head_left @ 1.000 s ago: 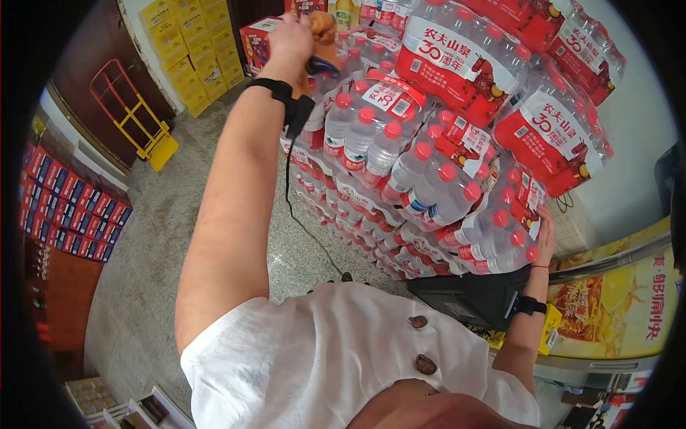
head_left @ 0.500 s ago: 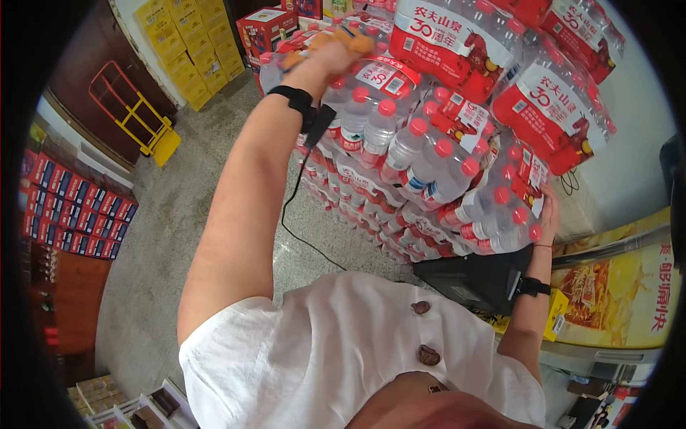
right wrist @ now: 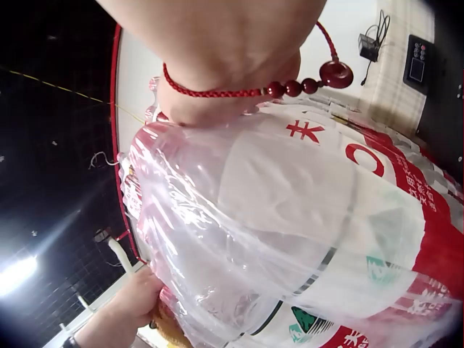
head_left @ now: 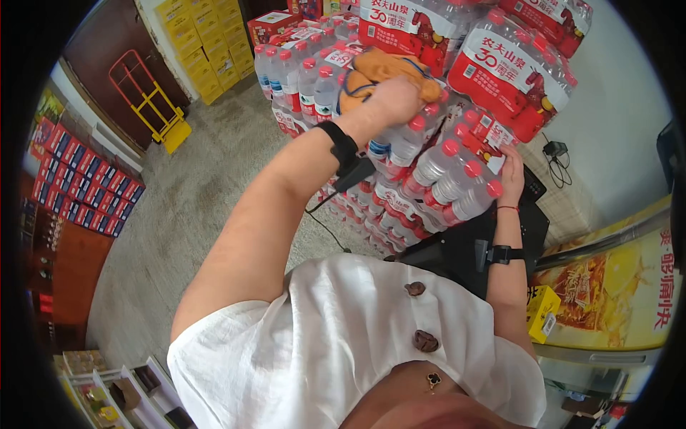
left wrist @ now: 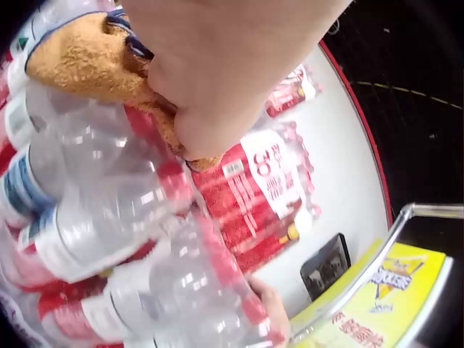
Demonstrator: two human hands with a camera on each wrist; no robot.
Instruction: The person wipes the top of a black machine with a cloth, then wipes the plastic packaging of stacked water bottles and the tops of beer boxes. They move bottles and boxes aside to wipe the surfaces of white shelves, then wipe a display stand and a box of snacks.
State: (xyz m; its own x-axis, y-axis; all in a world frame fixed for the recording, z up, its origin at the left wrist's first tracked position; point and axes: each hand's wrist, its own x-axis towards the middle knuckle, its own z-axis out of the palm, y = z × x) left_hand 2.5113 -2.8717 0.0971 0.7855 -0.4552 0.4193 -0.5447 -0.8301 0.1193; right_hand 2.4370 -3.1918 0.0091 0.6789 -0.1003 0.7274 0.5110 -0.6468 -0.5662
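My left hand (head_left: 397, 100) grips a bunched orange cloth (head_left: 382, 66) with dark blue edging, pressed down over the tops of shrink-wrapped water bottles. Under and around it stand packs with red caps; in the left wrist view the cloth (left wrist: 87, 61) lies across the bottle tops. On the nearest pack of water bottles (head_left: 457, 179), at its right end, rests my right hand (head_left: 511, 175), its fingers extended along the wrap. Close up, the right wrist view shows that clear wrap (right wrist: 283, 174) right below the hand, whose fingertips are hidden there.
More water packs (head_left: 504, 75) are piled higher behind. A black machine (head_left: 457, 250) and a yellow-fronted cooler (head_left: 600, 286) stand at the right. A hand truck (head_left: 161, 107) and yellow cartons (head_left: 204, 46) are at the far left; a cord (head_left: 325, 229) hangs below my left wrist.
My left hand has swept the cloth from the far left packs rightward and nearer across the bottle tops. My right hand stays at the near pack's end. The head view has shifted.
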